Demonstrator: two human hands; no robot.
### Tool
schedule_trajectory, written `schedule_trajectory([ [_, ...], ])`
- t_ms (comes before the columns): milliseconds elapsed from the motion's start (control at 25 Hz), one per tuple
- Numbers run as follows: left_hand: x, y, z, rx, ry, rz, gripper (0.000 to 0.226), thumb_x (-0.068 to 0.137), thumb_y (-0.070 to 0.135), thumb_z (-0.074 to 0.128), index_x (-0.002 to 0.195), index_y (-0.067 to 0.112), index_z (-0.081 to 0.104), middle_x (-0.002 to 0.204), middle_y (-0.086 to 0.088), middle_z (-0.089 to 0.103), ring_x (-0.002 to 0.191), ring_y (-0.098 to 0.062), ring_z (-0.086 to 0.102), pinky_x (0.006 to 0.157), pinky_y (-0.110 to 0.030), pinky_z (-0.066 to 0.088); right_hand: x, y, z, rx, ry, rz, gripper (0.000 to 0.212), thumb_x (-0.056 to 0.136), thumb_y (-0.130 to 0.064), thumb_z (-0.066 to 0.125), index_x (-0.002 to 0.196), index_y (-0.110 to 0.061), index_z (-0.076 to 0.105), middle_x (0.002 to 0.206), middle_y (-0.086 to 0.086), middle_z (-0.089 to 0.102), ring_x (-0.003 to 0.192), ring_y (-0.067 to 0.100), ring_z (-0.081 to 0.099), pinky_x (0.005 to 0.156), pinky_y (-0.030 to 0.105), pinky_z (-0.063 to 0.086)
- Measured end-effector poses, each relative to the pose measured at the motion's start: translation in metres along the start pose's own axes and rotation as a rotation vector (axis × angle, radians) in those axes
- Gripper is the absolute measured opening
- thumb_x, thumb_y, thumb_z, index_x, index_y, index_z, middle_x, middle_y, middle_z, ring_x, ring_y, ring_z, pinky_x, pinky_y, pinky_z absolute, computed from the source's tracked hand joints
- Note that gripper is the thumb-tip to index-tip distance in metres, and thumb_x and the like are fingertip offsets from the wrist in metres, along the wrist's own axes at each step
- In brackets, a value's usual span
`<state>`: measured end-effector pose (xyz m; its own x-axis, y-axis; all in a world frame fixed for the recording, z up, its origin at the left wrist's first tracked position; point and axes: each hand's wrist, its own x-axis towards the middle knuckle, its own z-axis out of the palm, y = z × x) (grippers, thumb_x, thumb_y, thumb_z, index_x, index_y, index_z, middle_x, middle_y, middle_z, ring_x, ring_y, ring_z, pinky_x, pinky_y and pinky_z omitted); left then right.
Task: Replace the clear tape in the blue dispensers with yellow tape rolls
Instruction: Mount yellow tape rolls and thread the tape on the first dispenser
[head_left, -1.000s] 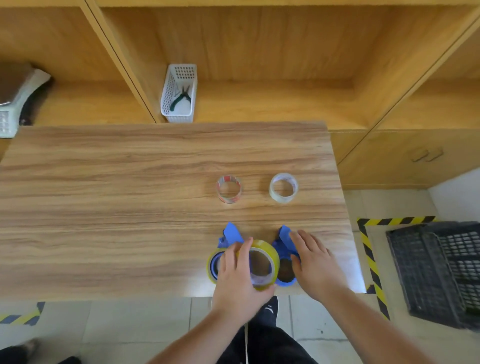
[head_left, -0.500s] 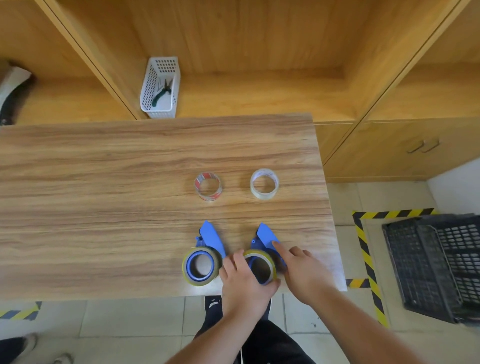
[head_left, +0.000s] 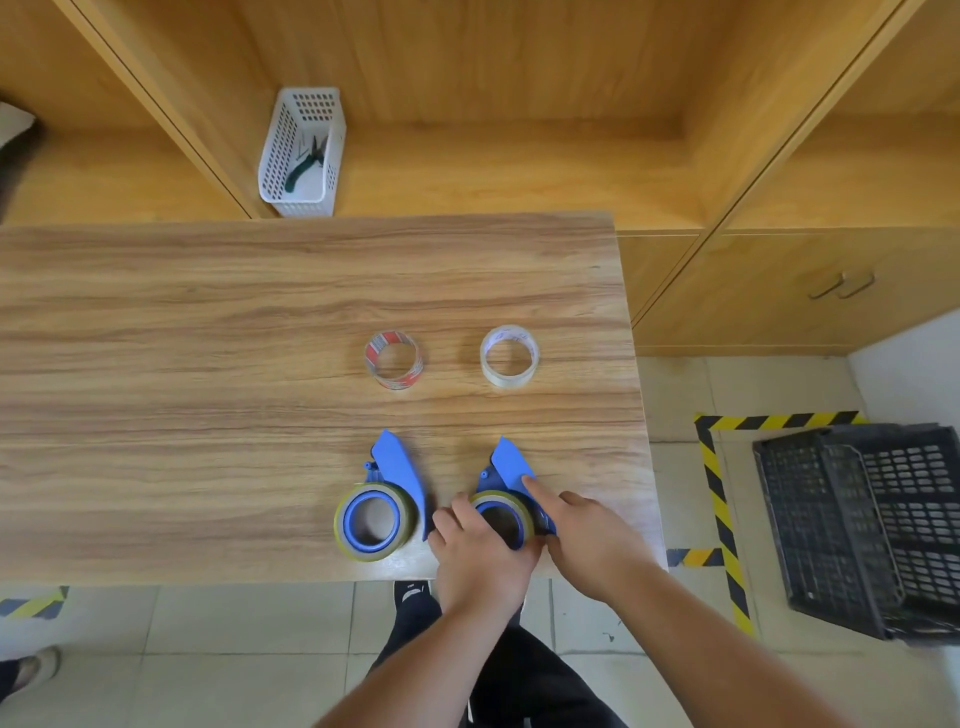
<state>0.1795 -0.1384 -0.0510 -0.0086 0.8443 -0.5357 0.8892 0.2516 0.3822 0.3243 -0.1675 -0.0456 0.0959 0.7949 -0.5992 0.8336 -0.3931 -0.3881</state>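
Two blue dispensers lie near the table's front edge. The left dispenser carries a yellow tape roll and nothing touches it. On the right dispenser sits a second yellow tape roll. My left hand grips that roll from the near side. My right hand holds the right dispenser, its index finger laid along the blue blade cover. Further back lie two clear tape rolls, one with red print and one plain.
The wooden table ends at a right edge close to my right hand. On the shelf behind stands a white basket holding pliers. A black crate sits on the floor at the right, inside yellow-black floor tape.
My left hand brought the yellow roll from the left dispenser's side onto the right dispenser and now presses it down. The view has shifted slightly; the right hand stays on the right dispenser.
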Motion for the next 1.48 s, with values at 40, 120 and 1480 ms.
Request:
schedule_trajectory([
  [40, 0.002, 0.001, 0.002, 0.005, -0.012, -0.013, 0.106, 0.062, 0.072, 0.077, 0.139, 0.018, 0.029, 0.131, -0.003, 0.037, 0.126, -0.028, 0.038, 0.082, -0.034, 0.041, -0.002, -0.001, 0.001, 0.008, 0.004, 0.000, 0.075, 0.096, -0.026, 0.046, 0.153, -0.050, 0.004, 0.104, -0.003, 0.052, 0.090, 0.021, 0.047, 0.070, 0.034, 0.041],
  [120, 0.007, 0.002, 0.006, 0.022, -0.025, -0.030, 0.104, 0.062, 0.069, 0.079, 0.137, 0.018, 0.027, 0.132, -0.004, 0.036, 0.126, -0.028, 0.037, 0.081, -0.033, 0.039, -0.004, -0.002, 0.003, 0.020, 0.013, -0.004, 0.073, 0.097, -0.027, 0.044, 0.153, -0.051, 0.004, 0.106, -0.002, 0.052, 0.094, 0.023, 0.050, 0.070, 0.034, 0.041],
  [1480, 0.117, -0.149, -0.113, -0.094, -0.208, 0.072, 0.047, 0.090, 0.043, 0.065, 0.129, 0.021, 0.054, 0.123, -0.001, 0.051, 0.089, -0.018, 0.053, 0.078, -0.031, 0.043, 0.065, -0.189, 0.055, 0.248, 0.084, 0.297, 0.077, 0.091, -0.040, 0.059, 0.153, -0.016, 0.022, 0.134, 0.015, 0.055, 0.110, 0.034, 0.061, 0.072, 0.036, 0.044],
])
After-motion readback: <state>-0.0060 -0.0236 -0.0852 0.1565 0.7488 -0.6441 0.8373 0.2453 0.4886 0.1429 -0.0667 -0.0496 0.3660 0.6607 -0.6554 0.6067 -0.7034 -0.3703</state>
